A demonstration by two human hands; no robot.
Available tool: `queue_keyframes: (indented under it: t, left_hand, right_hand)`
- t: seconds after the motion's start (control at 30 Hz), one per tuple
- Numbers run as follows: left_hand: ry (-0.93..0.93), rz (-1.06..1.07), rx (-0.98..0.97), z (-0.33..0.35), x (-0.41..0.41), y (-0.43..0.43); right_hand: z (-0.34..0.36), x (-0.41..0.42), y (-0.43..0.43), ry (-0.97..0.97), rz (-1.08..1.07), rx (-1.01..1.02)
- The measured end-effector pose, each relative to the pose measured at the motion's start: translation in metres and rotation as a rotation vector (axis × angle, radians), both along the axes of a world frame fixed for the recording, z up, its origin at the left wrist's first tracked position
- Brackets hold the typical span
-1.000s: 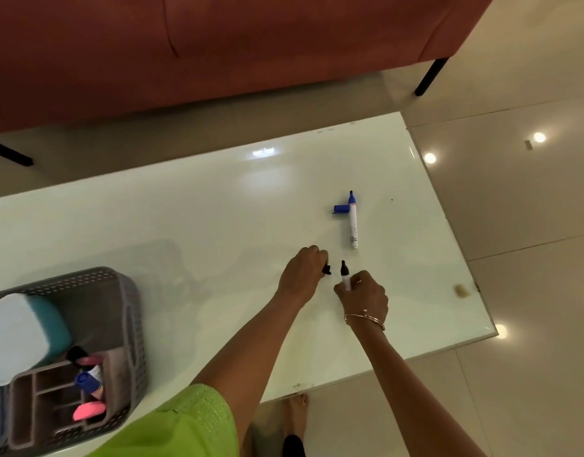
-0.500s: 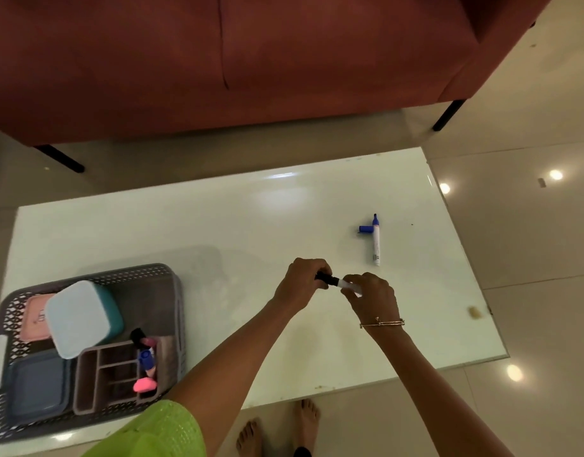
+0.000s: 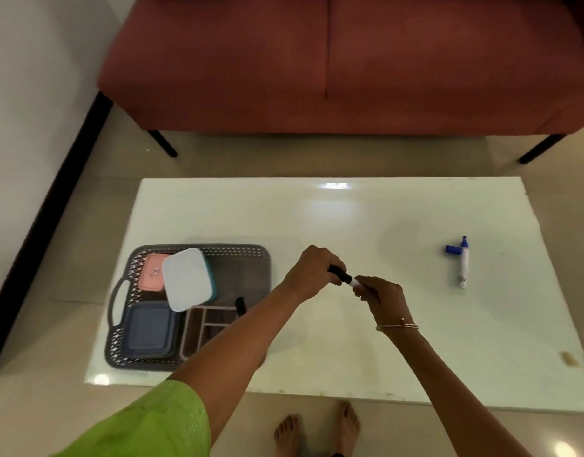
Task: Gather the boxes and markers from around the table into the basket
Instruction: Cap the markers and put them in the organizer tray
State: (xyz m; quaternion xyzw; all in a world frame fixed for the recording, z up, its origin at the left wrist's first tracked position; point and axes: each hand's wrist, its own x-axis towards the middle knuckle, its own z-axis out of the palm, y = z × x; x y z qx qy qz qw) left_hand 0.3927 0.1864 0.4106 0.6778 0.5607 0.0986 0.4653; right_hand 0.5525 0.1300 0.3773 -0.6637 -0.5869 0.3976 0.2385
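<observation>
The glossy white rectangular surface [image 3: 366, 225] carries everything, with a rust-red fabric sofa [image 3: 350, 67] beyond its far edge. At the near left sits the grey perforated plastic basket [image 3: 198, 250], already holding a white-lidded teal box [image 3: 186, 278], a pink-lidded box [image 3: 152, 271], a dark blue square box [image 3: 148, 329] and a brown divided organiser tray [image 3: 203, 321] with a black marker end standing by it.

Above the middle of the surface, clear of it, the left hand [image 3: 312, 273] and right hand [image 3: 381, 293] meet on the black-capped white marker [image 3: 345, 278]. The left fingers are clenched round the black cap end; the right fingers grasp the white barrel. The step in hand looks like pressing the cap home. To do it well, keep cap and barrel in one straight line, push the two hands toward each other until the cap seats, then let the right hand go and carry the marker left to the tray's compartments.

At the far right lies the blue-tipped white marker [image 3: 463, 267], uncapped, with its loose blue plastic cap [image 3: 452, 249] touching it near the tip. Both are well apart from the basket and still to be gathered; capping that one first would keep ink off the boxes.
</observation>
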Motion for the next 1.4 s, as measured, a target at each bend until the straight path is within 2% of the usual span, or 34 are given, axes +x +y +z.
queue_keyframes:
  t: [0.2,0.3,0.37,0.5,0.6,0.73,0.9,0.97,1.23,1.33,1.4]
  left_hand:
    - [-0.033,0.002,0.043,0.027,-0.075,-0.003]
    - [0.015,0.084,0.095,0.037,-0.126,-0.006]
    - [0.115,0.172,0.170,0.041,-0.163,-0.011]
    - [0.349,0.347,0.269,0.036,-0.222,-0.026]
    - [0.306,0.517,0.200,0.027,-0.247,-0.043]
    - [0.293,0.684,0.158,0.018,-0.263,-0.065]
    - [0.291,0.669,0.156,0.007,-0.269,-0.080]
    - [0.296,0.662,0.149,0.003,-0.270,-0.080]
    - [0.310,0.541,0.183,0.006,-0.252,-0.062]
    - [0.347,0.431,0.217,0.014,-0.227,-0.048]
    - [0.359,0.337,0.238,0.021,-0.195,-0.038]
  right_hand:
    - [0.022,-0.077,-0.008,0.194,-0.145,-0.025]
    - [0.044,-0.115,-0.010,0.323,-0.168,-0.018]
    - [0.055,-0.139,-0.010,0.369,-0.121,-0.010]
    - [0.066,-0.190,-0.012,0.320,-0.036,-0.018]
    - [0.066,-0.224,-0.011,0.252,0.012,-0.074]
    - [0.049,-0.255,-0.008,0.064,0.186,-0.029]
    - [0.016,-0.271,-0.012,-0.250,0.409,-0.054]
    - [0.006,-0.273,-0.015,-0.305,0.467,-0.032]
    - [-0.013,-0.270,-0.019,-0.394,0.534,0.084]
    - [-0.001,-0.254,-0.011,-0.338,0.516,0.178]
    - [0.006,-0.229,0.000,-0.266,0.419,0.304]
